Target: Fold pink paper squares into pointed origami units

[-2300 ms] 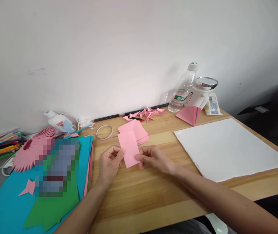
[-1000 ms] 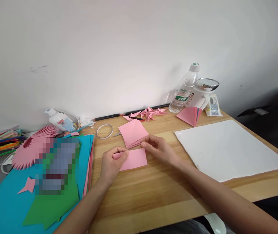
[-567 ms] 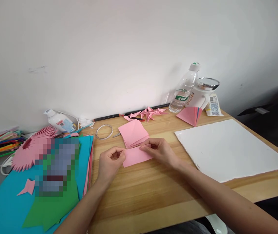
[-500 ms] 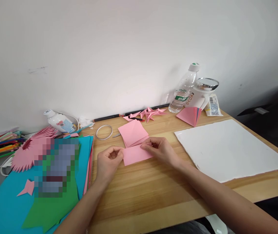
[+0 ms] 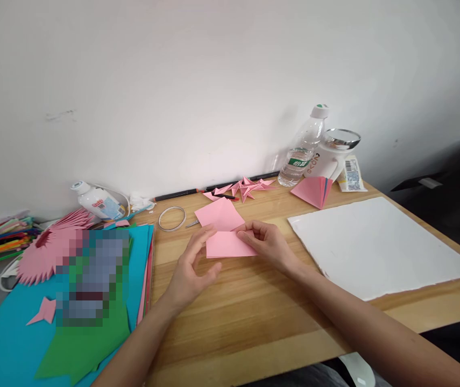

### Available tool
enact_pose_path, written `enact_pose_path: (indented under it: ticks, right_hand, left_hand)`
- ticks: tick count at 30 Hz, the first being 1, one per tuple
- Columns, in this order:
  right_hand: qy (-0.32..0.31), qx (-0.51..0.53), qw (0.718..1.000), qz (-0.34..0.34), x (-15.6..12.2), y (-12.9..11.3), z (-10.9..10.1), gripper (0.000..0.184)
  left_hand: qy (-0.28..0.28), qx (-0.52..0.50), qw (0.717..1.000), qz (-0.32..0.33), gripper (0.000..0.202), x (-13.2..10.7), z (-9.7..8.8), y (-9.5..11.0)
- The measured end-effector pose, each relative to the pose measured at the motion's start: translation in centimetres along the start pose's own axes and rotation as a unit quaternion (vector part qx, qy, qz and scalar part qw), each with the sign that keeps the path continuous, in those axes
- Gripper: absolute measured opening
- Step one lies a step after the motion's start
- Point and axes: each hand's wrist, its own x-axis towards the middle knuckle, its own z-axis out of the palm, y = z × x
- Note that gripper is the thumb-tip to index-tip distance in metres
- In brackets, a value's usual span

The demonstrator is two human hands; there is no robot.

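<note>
Just below and left of the frame's centre, I see the left hand [image 5: 185, 277] spread loose, thumb well apart from the raised fingers. Its bare left forearm [image 5: 141, 338] slants up from the bottom edge. Right of centre, the right hand [image 5: 272, 246] pinches, thumb against bent fingers; the bare right forearm [image 5: 359, 316] reaches in from the lower right corner.

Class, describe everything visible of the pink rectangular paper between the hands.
The pink rectangular paper looks matte and plain, with straight edges and a thin line along its near side, perhaps a second layer. The bare right hand pinches its right end, hiding part. The bare left hand is open at its left end; contact is unclear. It partly hides the square-cornered pink paper behind it.
</note>
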Motion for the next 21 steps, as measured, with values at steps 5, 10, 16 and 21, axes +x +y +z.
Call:
enact_pose_path:
  ticks: [5, 10, 16, 21]
  right_hand:
    - [-0.048, 0.009, 0.999, -0.01, 0.0, 0.1, -0.1, 0.032]
    - [-0.081, 0.107, 0.991, -0.012, -0.2, -0.5, -0.2, 0.058]
    - [-0.193, 0.193, 0.959, -0.08, -1.0, -0.8, 0.6, 0.066]
    - [-0.173, 0.154, 0.971, -0.063, -1.3, -0.4, 1.5, 0.04]
  left_hand:
    - [0.036, 0.121, 0.991, 0.04, 0.043, 0.0, 0.0, -0.4]
    - [0.063, 0.083, 0.994, 0.024, 0.04, 0.1, 0.2, -0.8]
    - [0.063, 0.063, 0.996, -0.018, 0.038, -0.1, 0.6, -0.5]
    - [0.019, 0.04, 0.998, -0.037, 0.051, -0.5, 1.2, -0.4]
